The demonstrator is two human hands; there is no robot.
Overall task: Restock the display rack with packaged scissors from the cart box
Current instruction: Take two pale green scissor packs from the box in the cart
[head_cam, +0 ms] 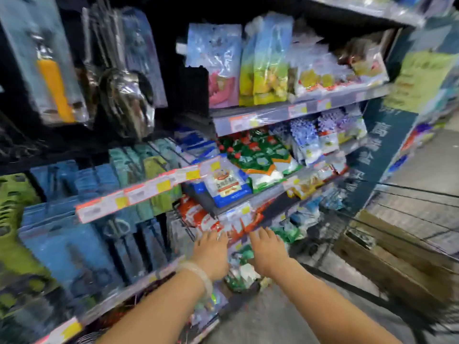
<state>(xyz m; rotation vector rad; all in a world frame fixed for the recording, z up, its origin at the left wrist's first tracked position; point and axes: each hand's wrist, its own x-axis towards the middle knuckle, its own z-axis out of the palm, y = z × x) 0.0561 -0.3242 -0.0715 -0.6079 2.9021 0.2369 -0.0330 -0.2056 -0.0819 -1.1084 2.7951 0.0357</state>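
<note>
2 hands, left (211,252) and right (267,249), reach flat-fingered toward shelf packets (211,219).

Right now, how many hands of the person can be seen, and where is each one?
2. The left hand reaches toward the red packets on the lower shelf, a pale bracelet on its wrist. The right hand is beside it, above green packets. Neither visibly holds anything; the picture is blurred.

Retail shop aisle. Stocked shelves (293,111) with price tags (139,192) at 12 o'clock; wire cart (407,219) at 3.
</note>
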